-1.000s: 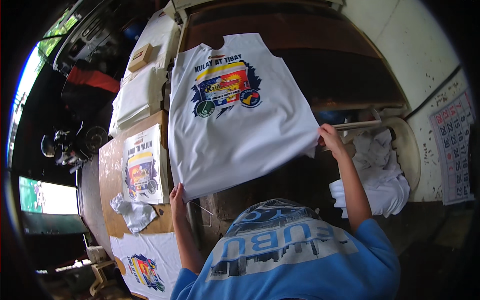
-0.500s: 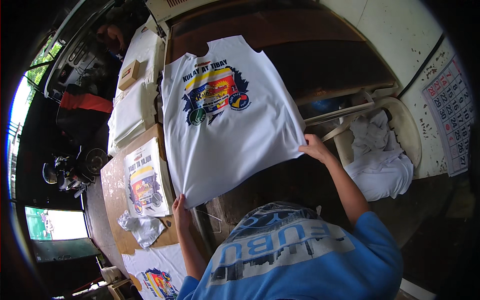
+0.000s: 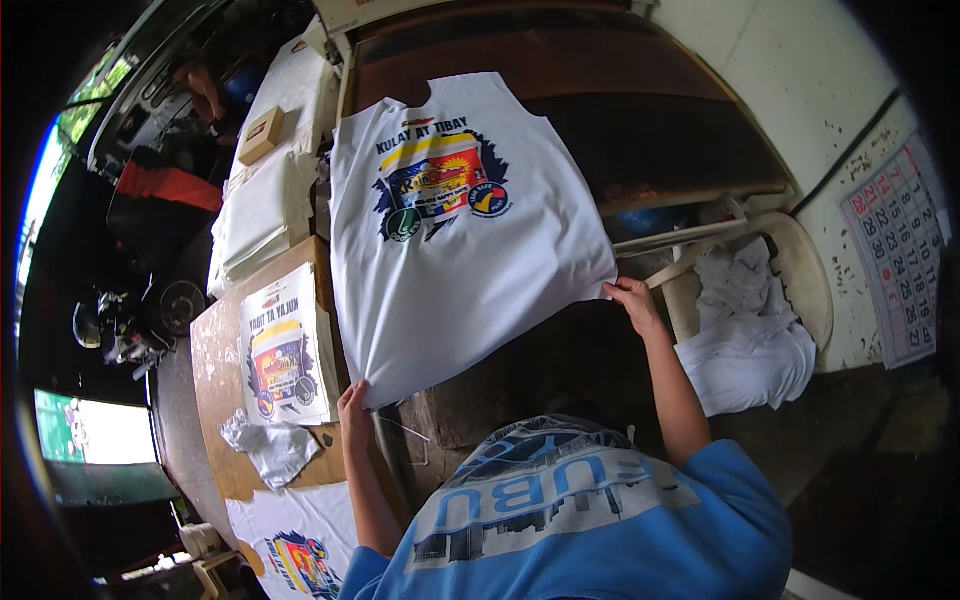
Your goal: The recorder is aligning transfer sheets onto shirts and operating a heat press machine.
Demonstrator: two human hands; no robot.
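Observation:
A white sleeveless shirt with a colourful print on its chest is spread out flat in front of me over a dark brown worktable. My left hand pinches the shirt's lower left hem corner. My right hand grips the lower right hem corner. The shirt hangs stretched between both hands, its neckline pointing away from me.
A brown board on the left carries another printed white piece and a crumpled rag. Stacked white shirts and a small box lie beyond. A plastic chair with white cloth stands right. A wall calendar hangs at far right.
Both hands have carried the shirt slightly away from me and lower, so it lies flatter and more stretched over the table. My right hand has moved inward and down.

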